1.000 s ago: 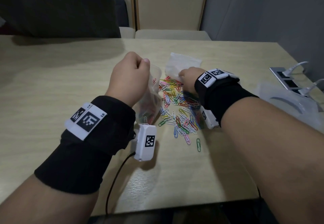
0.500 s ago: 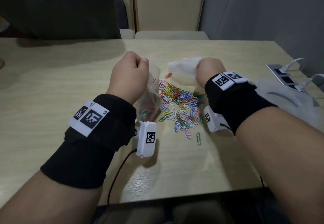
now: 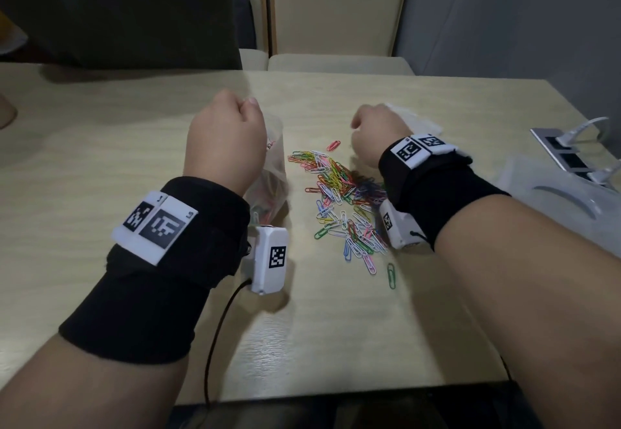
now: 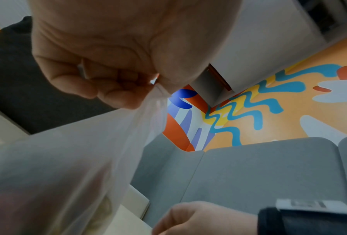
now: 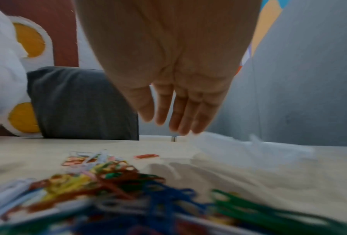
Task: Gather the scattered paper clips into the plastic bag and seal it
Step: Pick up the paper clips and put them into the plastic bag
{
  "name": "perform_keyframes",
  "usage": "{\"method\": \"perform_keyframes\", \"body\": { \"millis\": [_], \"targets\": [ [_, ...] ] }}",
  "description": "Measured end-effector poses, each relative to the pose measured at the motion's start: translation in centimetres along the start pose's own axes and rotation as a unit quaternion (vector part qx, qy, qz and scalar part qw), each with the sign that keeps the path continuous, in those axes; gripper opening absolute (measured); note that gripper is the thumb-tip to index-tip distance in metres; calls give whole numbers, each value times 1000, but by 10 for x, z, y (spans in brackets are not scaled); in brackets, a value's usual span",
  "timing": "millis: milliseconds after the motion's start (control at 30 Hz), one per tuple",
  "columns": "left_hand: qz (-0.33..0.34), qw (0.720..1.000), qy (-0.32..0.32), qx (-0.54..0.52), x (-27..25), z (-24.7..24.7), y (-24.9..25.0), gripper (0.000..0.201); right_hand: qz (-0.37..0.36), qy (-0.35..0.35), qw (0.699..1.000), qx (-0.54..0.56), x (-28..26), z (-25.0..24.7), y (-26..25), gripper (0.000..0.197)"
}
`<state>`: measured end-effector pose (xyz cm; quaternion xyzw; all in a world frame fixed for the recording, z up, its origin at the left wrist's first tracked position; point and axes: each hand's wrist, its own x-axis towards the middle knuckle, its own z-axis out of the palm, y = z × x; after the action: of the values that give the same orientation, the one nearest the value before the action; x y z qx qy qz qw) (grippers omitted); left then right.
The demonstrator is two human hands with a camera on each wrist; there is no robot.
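While the left hand pinches the top of the plastic bag with curled fingers, the bag hangs down from it to the desk; some coloured clips show through the bag near its bottom. From the left wrist view the thin, cloudy plastic drops straight from the fingertips.

On the desk, just right of the bag, lies the pile of paper clips; they are pink, yellow, green, blue, white and red, and they are spread out loosely; one red clip lies a little apart at the far side, and one green clip lies apart at the near side.

The right hand is up above the far right side of the pile, not touching the clips; from the right wrist view its fingers are straight and close together and hold nothing. Behind this hand a second bit of clear plastic lies crumpled on the desk.

Both wrists wear black bands with white square tags; a small white box hangs under the left wrist with a black wire. At the right edge of the desk sits a clear plastic lid, and past it a grey socket plate with white plugs; pale chairs stand at the far side of the desk.
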<state>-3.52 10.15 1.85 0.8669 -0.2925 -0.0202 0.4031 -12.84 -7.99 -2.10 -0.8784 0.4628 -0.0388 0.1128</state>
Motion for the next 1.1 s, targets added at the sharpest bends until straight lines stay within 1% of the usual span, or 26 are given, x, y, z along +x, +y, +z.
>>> {"method": "perform_keyframes", "body": {
  "millis": [100, 167, 267, 300, 367, 467, 567, 600, 667, 733, 767, 833, 900, 967, 1100],
  "targets": [
    [0, 1000, -1, 12, 2, -2, -2, 26, -42, -115, 992, -33, 1, 7, -26, 39],
    [0, 1000, -4, 11, 3, -3, -3, 26, -75, -165, 982, -52, 2, 15, -38, 45],
    [0, 1000, -11, 6, 3, -4, -4, 27, -122, -202, 969, -73, -1, 22, -51, 36],
    [0, 1000, -14, 5, 3, -5, -4, 27, -135, -211, 965, -81, -5, 22, -53, 36],
    [1, 1000, -21, 2, 2, -5, -3, 27, -163, -217, 958, -94, -14, 22, -49, 40],
    [1, 999, -34, -5, 1, -5, -2, 27, -204, -215, 951, -89, -30, 18, -29, 47],
    [2, 999, -44, -13, -1, -4, -1, 28, -200, -232, 945, -114, -39, 9, -15, 46],
    [3, 999, -46, -12, -3, -4, 0, 28, -197, -223, 946, -125, -39, 8, -15, 44],
    [7, 999, -50, -9, -4, -3, 0, 28, -199, -176, 955, -133, -39, 8, -23, 38],
    [10, 999, -52, -7, -4, -2, 1, 28, -220, -148, 958, -110, -43, 11, -37, 38],
    [11, 999, -52, -6, -5, -2, 1, 28, -238, -154, 954, -98, -47, 14, -45, 39],
    [12, 999, -52, -4, -5, -3, 0, 28, -266, -190, 940, -94, -55, 24, -53, 39],
    [11, 999, -52, -2, -6, -4, 0, 28, -283, -214, 926, -128, -63, 31, -51, 46],
    [9, 999, -53, -1, -7, -3, 1, 28, -282, -229, 915, -174, -69, 29, -42, 54],
    [18, 998, -63, -4, -11, 1, 6, 28, -268, -232, 909, -220, -83, 15, -20, 57]
  ]
}}
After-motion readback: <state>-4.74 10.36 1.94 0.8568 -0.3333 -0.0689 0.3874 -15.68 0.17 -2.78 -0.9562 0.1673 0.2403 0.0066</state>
